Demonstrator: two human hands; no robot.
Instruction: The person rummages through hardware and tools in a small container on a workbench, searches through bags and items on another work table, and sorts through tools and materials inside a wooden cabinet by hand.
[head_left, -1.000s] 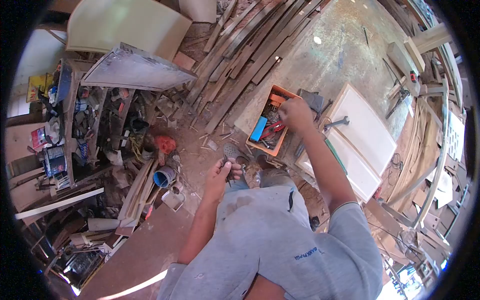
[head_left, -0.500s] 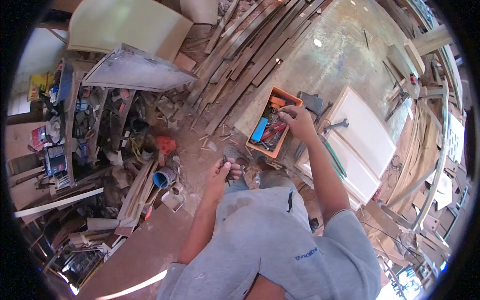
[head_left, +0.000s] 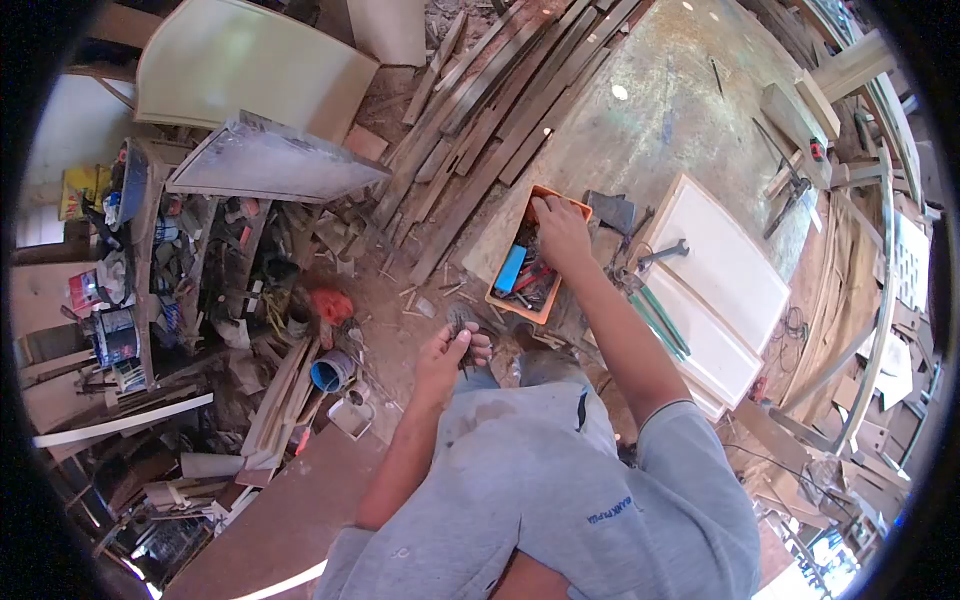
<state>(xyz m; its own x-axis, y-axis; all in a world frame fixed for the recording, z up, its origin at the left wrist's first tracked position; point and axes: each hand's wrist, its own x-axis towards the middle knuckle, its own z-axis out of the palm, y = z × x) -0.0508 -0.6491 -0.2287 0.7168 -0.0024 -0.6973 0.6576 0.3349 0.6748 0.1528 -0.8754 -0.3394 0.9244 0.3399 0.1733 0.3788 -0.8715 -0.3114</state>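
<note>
My right hand (head_left: 562, 230) reaches into the far end of an orange bin (head_left: 541, 317) on the worktable; its fingertips are down among the contents, and what they touch is hidden. Beside it in the bin lie a blue block (head_left: 511, 269) and red-handled tools (head_left: 533, 277). Lower and to the left, my left hand (head_left: 452, 355) is curled around several small dark metal pieces (head_left: 463, 340), in front of my shirt.
Right of the bin lie a white framed panel (head_left: 720, 240), a wrench (head_left: 664, 253), green-handled pliers (head_left: 660, 322) and a dark block (head_left: 610, 211). Long wooden strips (head_left: 500, 120) lie beyond. Cluttered shelves (head_left: 150, 270) and a blue-lined bucket (head_left: 331, 371) are at left.
My right hand has moved from above the bin's right edge to its far end, with fingers down inside. My left hand still holds the dark pieces. The view has shifted slightly.
</note>
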